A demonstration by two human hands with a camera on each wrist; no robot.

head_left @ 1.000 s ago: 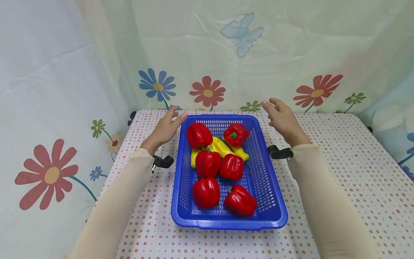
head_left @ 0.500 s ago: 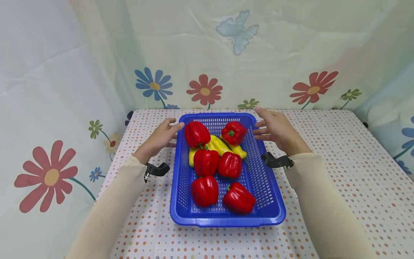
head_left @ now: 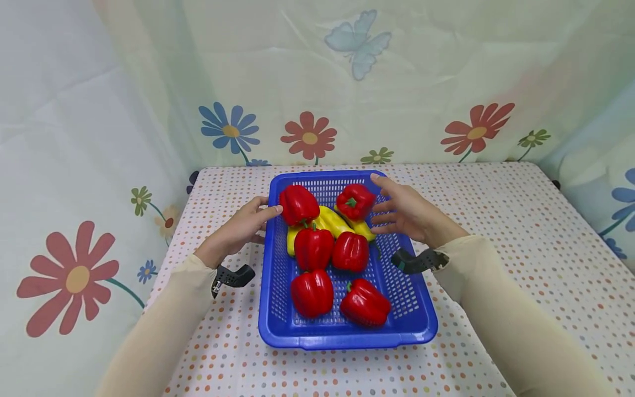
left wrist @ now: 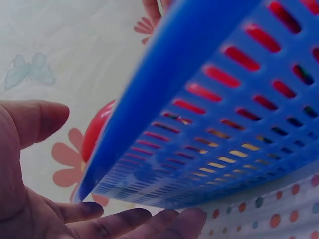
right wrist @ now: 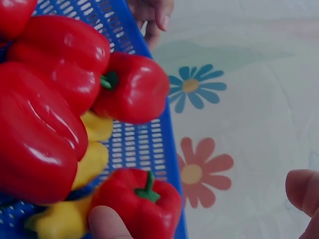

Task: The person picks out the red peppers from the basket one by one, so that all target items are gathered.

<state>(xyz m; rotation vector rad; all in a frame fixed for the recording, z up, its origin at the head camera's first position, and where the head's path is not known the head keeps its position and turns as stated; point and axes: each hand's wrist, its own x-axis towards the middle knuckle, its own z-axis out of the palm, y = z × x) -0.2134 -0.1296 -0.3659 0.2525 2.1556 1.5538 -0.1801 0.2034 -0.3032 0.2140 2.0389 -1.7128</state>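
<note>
A blue plastic basket (head_left: pixel 347 343) holds several red bell peppers and yellow peppers (head_left: pixel 333 220). My left hand (head_left: pixel 240 229) is beside the basket's left rim, thumb toward the edge and fingers outside the wall; in the left wrist view, the fingers (left wrist: pixel 114 224) lie loosely spread near the slotted side. Over the right rim, my right hand (head_left: pixel 409 212) has its fingers spread close to the far-right red bell pepper (head_left: pixel 356 201). The right wrist view shows a fingertip (right wrist: pixel 107 221) in front of that pepper; whether they touch, I cannot tell. Neither hand grips anything.
The basket stands on a table with a white dotted cloth (head_left: pixel 496 204). A floral curtain (head_left: pixel 421 71) hangs behind and at the sides. More red bell peppers (head_left: pixel 366 302) lie toward the basket's near end. Each wrist wears a black camera mount (head_left: pixel 235 275).
My right hand has moved left and nearer, from beyond the right rim to over it. The left hand has come nearer along the left rim. The peppers have stayed in place within the basket.
</note>
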